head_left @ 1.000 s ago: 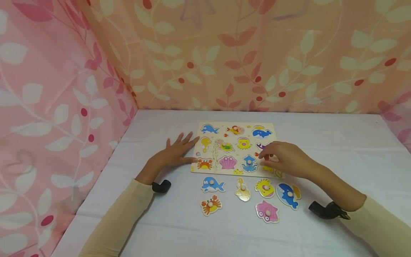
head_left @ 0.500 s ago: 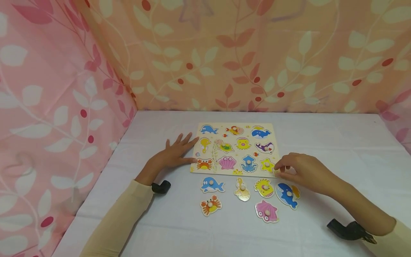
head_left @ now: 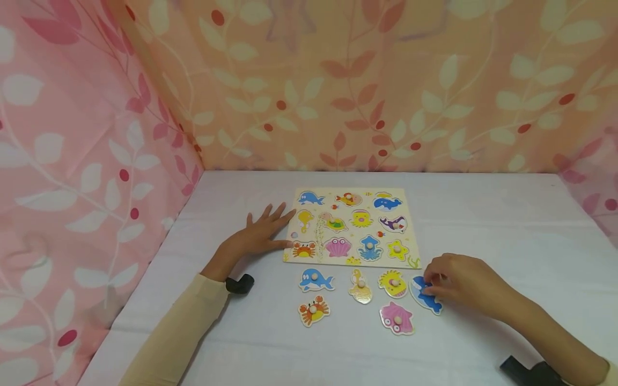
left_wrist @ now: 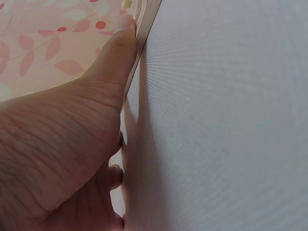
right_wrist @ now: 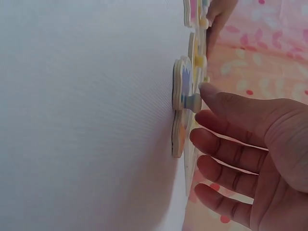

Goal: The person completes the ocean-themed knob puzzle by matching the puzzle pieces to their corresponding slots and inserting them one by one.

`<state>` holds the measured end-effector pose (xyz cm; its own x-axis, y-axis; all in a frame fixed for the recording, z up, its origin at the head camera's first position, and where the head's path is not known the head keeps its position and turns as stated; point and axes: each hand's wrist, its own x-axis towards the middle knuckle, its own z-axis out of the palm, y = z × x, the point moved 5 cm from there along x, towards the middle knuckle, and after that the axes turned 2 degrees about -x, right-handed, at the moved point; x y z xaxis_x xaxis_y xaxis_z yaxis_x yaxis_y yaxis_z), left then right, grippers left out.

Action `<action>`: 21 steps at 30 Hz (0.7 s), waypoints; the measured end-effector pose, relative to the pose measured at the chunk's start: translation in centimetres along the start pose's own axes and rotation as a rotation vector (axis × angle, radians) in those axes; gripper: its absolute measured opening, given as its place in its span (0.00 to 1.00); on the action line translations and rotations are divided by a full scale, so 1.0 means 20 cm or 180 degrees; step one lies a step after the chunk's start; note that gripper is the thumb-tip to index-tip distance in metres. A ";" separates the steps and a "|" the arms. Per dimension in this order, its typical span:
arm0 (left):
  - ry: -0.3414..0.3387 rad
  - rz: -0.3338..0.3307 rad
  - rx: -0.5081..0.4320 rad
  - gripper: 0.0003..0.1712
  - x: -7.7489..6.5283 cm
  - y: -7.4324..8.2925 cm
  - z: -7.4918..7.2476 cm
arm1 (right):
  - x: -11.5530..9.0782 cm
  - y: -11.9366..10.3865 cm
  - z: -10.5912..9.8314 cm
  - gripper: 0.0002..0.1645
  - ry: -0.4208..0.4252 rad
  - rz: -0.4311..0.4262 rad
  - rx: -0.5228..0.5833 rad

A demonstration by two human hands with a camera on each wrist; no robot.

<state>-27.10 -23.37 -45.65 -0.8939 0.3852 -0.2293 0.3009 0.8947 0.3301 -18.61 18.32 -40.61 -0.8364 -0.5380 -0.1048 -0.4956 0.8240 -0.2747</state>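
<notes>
My left hand [head_left: 263, 234] rests spread at the left edge of a wooden sea-animal puzzle board [head_left: 309, 261], thumb near its crab picture. The left wrist view shows this thumb [left_wrist: 118, 53] against the board's edge. My right hand [head_left: 465, 284] is at a blue whale puzzle piece [head_left: 431, 304] lying right of the board's front corner. In the right wrist view, thumb and forefinger stand on either side of the piece's knob [right_wrist: 192, 102], the other fingers loosely bent. In the head view the fingertips hide the knob.
Loose knobbed pieces lie before the board: a blue dolphin-like one [head_left: 316, 280], a crab [head_left: 314, 311], a seahorse [head_left: 360, 289], a yellow one [head_left: 393, 284] and a pink shell [head_left: 397, 319]. Seated in the board are a star [head_left: 398, 250], a squid [head_left: 369, 249] and others.
My right hand has moved away from the star at the board's lower right, down and right to the blue whale piece. My left hand stays at the board's edge.
</notes>
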 end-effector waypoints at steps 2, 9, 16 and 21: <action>0.0011 0.0006 0.0009 0.54 0.00 -0.01 0.00 | -0.01 0.00 0.01 0.11 -0.0005 -0.0038 -0.0049; 0.0028 0.0037 -0.0020 0.54 0.00 -0.01 0.00 | -0.03 -0.01 0.03 0.11 -0.0015 0.0004 -0.0147; 0.0034 0.0046 -0.0002 0.54 0.01 -0.01 0.01 | -0.05 -0.01 0.03 0.12 0.0096 0.0066 -0.0216; 0.0055 0.0062 -0.0003 0.54 0.00 -0.01 0.01 | -0.05 -0.02 0.03 0.12 0.0105 0.0123 -0.0202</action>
<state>-27.18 -23.56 -45.86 -0.8935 0.3986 -0.2069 0.3180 0.8869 0.3352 -17.49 18.37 -41.04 -0.8619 -0.5004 -0.0823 -0.4759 0.8541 -0.2099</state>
